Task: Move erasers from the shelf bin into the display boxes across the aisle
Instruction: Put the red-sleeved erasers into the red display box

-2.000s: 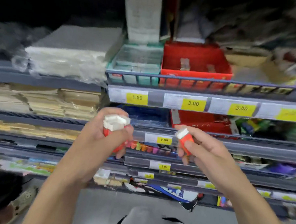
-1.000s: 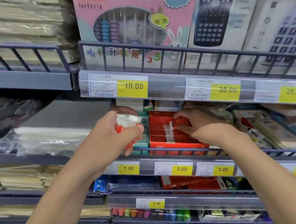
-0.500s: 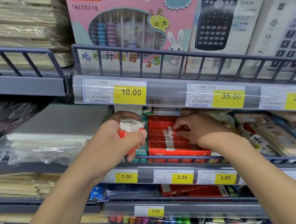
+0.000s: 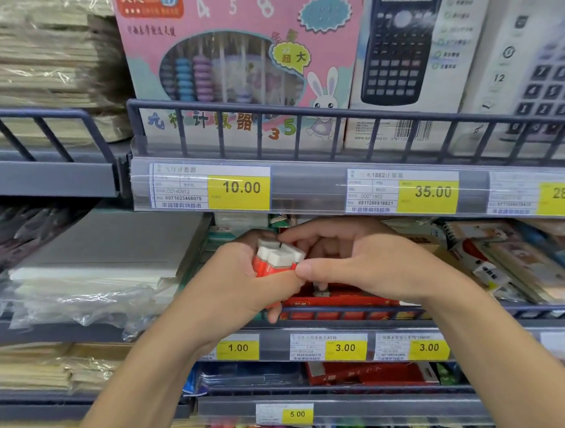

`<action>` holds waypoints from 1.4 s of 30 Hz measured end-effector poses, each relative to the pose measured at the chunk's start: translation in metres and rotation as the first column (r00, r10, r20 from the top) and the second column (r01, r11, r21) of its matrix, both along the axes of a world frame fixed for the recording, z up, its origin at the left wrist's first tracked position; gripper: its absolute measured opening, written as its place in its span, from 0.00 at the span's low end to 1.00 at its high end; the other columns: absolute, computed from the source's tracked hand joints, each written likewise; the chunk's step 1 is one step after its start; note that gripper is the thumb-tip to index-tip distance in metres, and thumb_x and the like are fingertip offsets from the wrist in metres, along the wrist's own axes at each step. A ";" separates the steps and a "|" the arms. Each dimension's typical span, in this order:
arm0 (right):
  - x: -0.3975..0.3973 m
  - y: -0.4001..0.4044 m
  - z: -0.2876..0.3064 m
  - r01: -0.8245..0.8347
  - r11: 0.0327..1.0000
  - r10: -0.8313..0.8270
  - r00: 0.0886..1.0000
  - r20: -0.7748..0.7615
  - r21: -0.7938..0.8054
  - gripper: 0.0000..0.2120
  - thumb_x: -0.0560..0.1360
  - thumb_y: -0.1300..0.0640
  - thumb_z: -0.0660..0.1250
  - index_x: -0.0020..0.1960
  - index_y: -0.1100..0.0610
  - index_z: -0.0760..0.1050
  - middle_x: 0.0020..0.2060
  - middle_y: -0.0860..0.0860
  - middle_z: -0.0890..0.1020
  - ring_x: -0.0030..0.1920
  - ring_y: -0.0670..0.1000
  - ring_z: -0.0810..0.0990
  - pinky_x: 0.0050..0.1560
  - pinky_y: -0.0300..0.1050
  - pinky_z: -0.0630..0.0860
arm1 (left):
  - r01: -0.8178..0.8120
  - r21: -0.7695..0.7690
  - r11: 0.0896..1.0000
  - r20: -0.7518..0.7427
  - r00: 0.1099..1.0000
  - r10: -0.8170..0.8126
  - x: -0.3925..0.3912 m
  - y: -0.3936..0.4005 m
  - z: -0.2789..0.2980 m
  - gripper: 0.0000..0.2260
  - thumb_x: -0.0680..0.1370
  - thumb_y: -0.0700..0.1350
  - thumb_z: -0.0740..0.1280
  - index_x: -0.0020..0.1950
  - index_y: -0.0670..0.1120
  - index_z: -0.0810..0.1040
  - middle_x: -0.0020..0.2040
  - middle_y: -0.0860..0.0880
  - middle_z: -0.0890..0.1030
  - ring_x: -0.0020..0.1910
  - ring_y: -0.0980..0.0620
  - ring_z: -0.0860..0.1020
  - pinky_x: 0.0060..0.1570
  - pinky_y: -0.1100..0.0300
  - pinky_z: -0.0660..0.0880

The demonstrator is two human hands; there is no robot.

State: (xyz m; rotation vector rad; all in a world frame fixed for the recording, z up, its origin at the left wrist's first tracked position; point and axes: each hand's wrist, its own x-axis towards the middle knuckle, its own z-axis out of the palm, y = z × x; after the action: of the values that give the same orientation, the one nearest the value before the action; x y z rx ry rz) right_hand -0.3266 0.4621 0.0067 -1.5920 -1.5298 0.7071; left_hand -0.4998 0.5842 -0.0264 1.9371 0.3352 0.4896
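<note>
Erasers sit bunched upright in our left hand, which grips them in front of the red bin, while our right hand pinches one against the bunch, and we judge an overfull grip could spill some.

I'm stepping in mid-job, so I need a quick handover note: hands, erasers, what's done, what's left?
Left hand: grips a bunch of erasers, white ends up.
Right hand: its fingertips are on that bunch; whether it holds an eraser of its own is hidden.
Red box sits on the shelf behind the hands, at least one eraser visible inside.
Done: erasers are in hand at the box.
Left: set them into the box.
</note>
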 end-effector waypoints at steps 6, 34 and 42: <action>0.007 -0.001 -0.003 -0.038 0.999 0.035 0.993 -0.116 -0.021 0.12 0.75 0.57 0.72 0.58 0.56 0.79 0.47 0.53 0.83 0.43 0.50 0.79 0.47 0.48 0.77 | 0.047 -0.048 0.998 0.021 0.999 -0.046 -0.001 -0.002 0.002 0.11 0.79 0.40 0.73 0.42 0.55 0.86 0.32 0.53 0.83 0.30 0.53 0.78 0.37 0.69 0.75; 0.047 -0.009 -0.004 0.186 0.904 -0.131 0.977 0.166 -0.384 0.05 0.73 0.54 0.76 0.49 0.47 0.85 0.40 0.41 0.86 0.40 0.42 0.85 0.41 0.32 0.76 | -0.194 -0.163 0.967 0.104 0.972 0.212 0.005 0.019 -0.010 0.07 0.74 0.52 0.75 0.39 0.57 0.80 0.31 0.44 0.81 0.30 0.53 0.78 0.43 0.56 0.72; 0.045 0.002 -0.004 0.223 0.894 -0.044 0.907 0.419 -0.388 0.09 0.67 0.42 0.77 0.46 0.39 0.82 0.40 0.40 0.85 0.44 0.46 0.84 0.49 0.46 0.81 | -0.214 -0.179 0.960 0.068 0.971 0.229 0.004 0.021 -0.013 0.08 0.76 0.50 0.76 0.45 0.49 0.79 0.29 0.45 0.80 0.30 0.54 0.78 0.41 0.63 0.74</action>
State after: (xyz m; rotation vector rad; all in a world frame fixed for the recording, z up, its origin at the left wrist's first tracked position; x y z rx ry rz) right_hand -0.2814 0.4643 0.0024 -2.2718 -1.5944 0.6997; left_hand -0.4957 0.6048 -0.0395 1.7141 0.5244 0.6692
